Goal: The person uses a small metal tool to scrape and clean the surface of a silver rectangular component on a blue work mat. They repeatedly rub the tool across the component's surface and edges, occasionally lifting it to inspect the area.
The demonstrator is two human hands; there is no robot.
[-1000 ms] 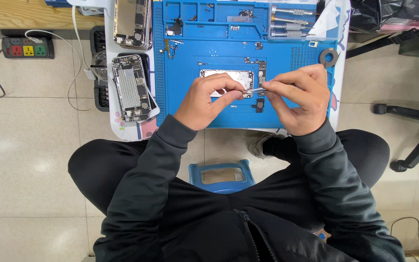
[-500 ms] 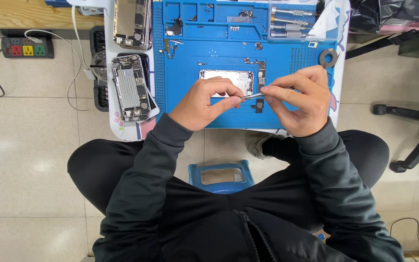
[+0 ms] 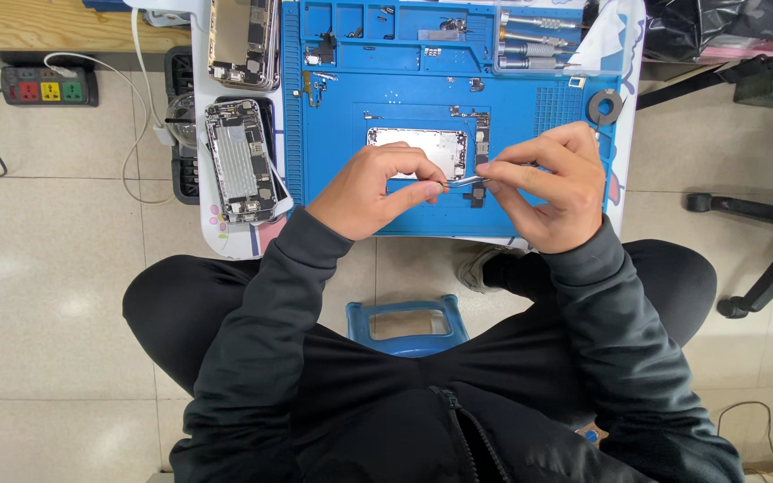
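Tweezers (image 3: 465, 181), thin and silvery, sit pinched between the fingertips of the right hand (image 3: 555, 186), their tips pointing left toward the left hand (image 3: 378, 190), just above the blue mat (image 3: 333, 179). The left hand's thumb and forefinger are closed together right at the tweezer tips, as if nipping something tiny (too small to make out, so I cannot tell whether anything is actually held there). Both hands hover close together over the near half of the mat, just in front of a phone shell (image 3: 418, 148) that lies flat in the mat's middle, its pale metal inside facing up. A dark strip part (image 3: 481, 143) lies beside the shell's right edge. Along the mat's far edge are moulded trays; the right ones hold screwdrivers (image 3: 539, 40) laid side by side. A dark ring (image 3: 604, 106) rests near the mat's right edge. Left of the mat, on the white table (image 3: 225, 240), lie two opened phones (image 3: 236, 161), one nearer and one farther, their boards exposed. On the floor at far left sits a power strip (image 3: 49, 87) with a white cable running up to the table. A blue stool (image 3: 406, 326) shows between the person's knees, and a black chair base (image 3: 767, 224) stands at right.
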